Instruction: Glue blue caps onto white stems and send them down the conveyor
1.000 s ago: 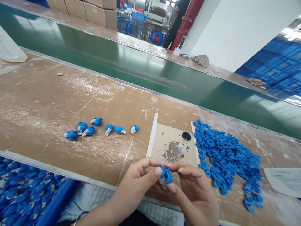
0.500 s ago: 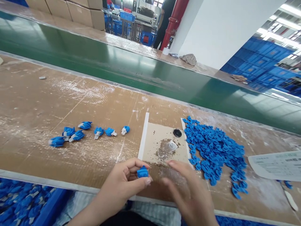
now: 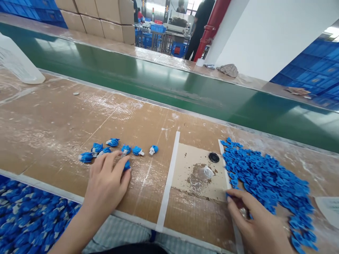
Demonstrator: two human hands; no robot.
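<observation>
My left hand (image 3: 107,178) is over the left part of the table, its thumb and fingers closed on a blue plastic piece (image 3: 127,165) that is partly hidden. Just beyond it lie several blue-and-white assembled pieces (image 3: 137,151) in a loose row. At the near left edge of a heap of small blue plastic parts (image 3: 265,173), my right hand (image 3: 256,218) pinches a small blue part (image 3: 227,194), mostly covered by the fingertips. Between the hands, a small clear cup (image 3: 208,172) rests on a wet, stained cardboard sheet (image 3: 182,169) beside a round black lid (image 3: 214,157).
A blue bin full of blue-and-white pieces (image 3: 29,215) is at the lower left. Beyond the table runs a green conveyor belt (image 3: 159,79). A translucent container (image 3: 19,60) stands at the far left, and white paper (image 3: 328,210) lies at the right. Cardboard boxes (image 3: 113,31) are stacked behind.
My left hand has moved left with the blue piece, to the assembled row. My right hand, open and blurred before, has moved right to the heap and closed on a small blue part.
</observation>
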